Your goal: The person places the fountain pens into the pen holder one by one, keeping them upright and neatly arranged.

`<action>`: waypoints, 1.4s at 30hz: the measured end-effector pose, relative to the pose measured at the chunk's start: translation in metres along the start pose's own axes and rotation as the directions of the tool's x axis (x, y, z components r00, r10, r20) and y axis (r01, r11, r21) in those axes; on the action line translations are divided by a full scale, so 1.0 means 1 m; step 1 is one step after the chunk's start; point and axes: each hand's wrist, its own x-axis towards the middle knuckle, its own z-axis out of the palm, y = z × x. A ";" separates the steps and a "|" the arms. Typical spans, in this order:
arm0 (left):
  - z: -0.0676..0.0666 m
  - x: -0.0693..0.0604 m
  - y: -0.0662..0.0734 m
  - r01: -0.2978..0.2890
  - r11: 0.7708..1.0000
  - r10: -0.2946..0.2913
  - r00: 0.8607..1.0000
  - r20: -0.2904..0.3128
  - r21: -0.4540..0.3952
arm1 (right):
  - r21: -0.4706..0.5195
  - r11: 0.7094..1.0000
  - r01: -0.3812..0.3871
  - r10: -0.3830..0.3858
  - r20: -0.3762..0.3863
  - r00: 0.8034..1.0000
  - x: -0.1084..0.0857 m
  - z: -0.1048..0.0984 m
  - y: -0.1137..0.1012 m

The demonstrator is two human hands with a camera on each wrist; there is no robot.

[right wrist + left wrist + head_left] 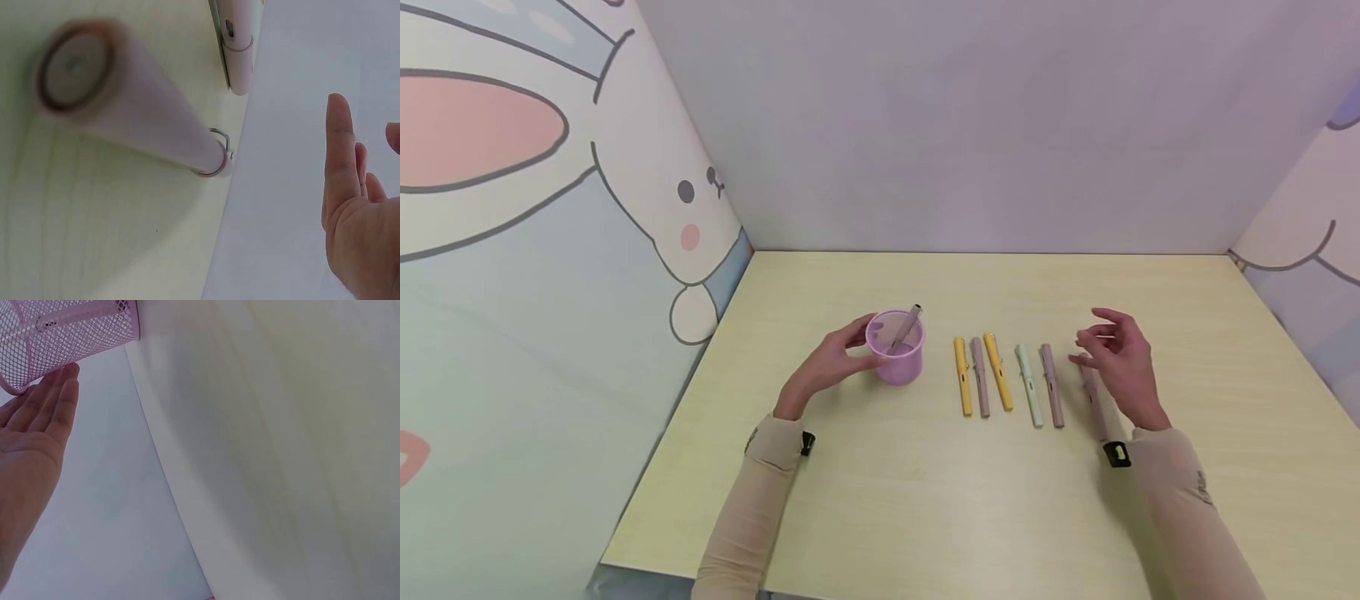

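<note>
A pink mesh pen cup point(901, 369) stands on the table with one mauve pen point(905, 329) leaning inside it. My left hand point(833, 358) holds the cup from its left side, thumb in front and fingers behind. In the left wrist view, the fingers point(53, 403) touch the cup's mesh wall point(75, 337). Over the rightmost mauve pen point(1093, 402), my right hand point(1123, 367) hovers with loosely bent fingers and holds nothing. That pen point(150, 109) also appears large in the right wrist view, lying apart from the hand point(356, 225).
To the right of the cup lie a yellow pen point(962, 377), a mauve pen point(980, 377), another yellow pen point(998, 372), a mint green pen point(1029, 387) and another mauve pen point(1052, 386). A pale wall point(985, 133) rises behind the table point(880, 500); printed side walls flank it.
</note>
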 end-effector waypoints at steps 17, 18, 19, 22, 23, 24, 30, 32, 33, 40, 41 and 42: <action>-0.001 -0.003 0.002 0.014 1.000 -0.014 1.000 -0.003 -0.022 | -0.030 0.999 -0.026 0.025 -0.006 1.000 -0.008 -0.018 0.004; -0.001 -0.002 0.003 0.015 1.000 -0.015 1.000 -0.003 -0.024 | -0.030 0.999 -0.024 0.023 -0.003 1.000 -0.008 -0.019 0.004; -0.001 -0.002 0.003 0.016 1.000 -0.016 1.000 -0.004 -0.025 | -0.030 0.999 -0.024 0.024 -0.001 1.000 -0.008 -0.020 0.005; -0.002 -0.002 0.003 0.023 0.999 -0.023 1.000 -0.003 -0.024 | -0.019 0.999 -0.035 0.035 -0.001 0.999 -0.009 -0.022 0.005; -0.002 -0.002 0.003 0.025 0.999 -0.025 1.000 -0.003 -0.024 | -0.018 0.999 -0.041 0.041 -0.002 0.999 -0.010 -0.023 0.006; -0.001 -0.002 0.003 0.027 0.999 -0.027 1.000 -0.002 -0.024 | -0.013 0.999 -0.047 0.047 -0.004 0.999 -0.010 -0.024 0.006; -0.001 -0.002 0.003 0.031 0.999 -0.031 1.000 -0.001 -0.024 | -0.068 0.994 -0.084 0.084 -0.006 0.996 -0.011 -0.030 0.007; -0.001 -0.002 0.003 0.029 0.999 -0.029 1.000 -0.002 -0.024 | -0.103 0.990 -0.095 0.095 -0.002 0.995 -0.011 -0.032 0.007; -0.001 -0.002 0.002 0.029 0.999 -0.029 1.000 -0.003 -0.023 | -0.115 0.988 -0.100 0.101 0.001 0.995 -0.011 -0.033 0.007; 0.000 -0.001 0.000 0.024 1.000 -0.024 1.000 -0.007 -0.018 | -0.212 0.968 -0.133 0.141 0.023 0.990 -0.012 -0.036 0.003; 0.000 -0.001 0.000 0.023 1.000 -0.023 1.000 -0.007 -0.019 | -0.222 0.965 -0.138 0.148 0.027 0.989 -0.012 -0.036 0.003; 0.000 -0.001 0.000 0.021 1.000 -0.021 1.000 -0.006 -0.020 | -0.225 0.964 -0.144 0.155 0.031 0.987 -0.012 -0.037 0.002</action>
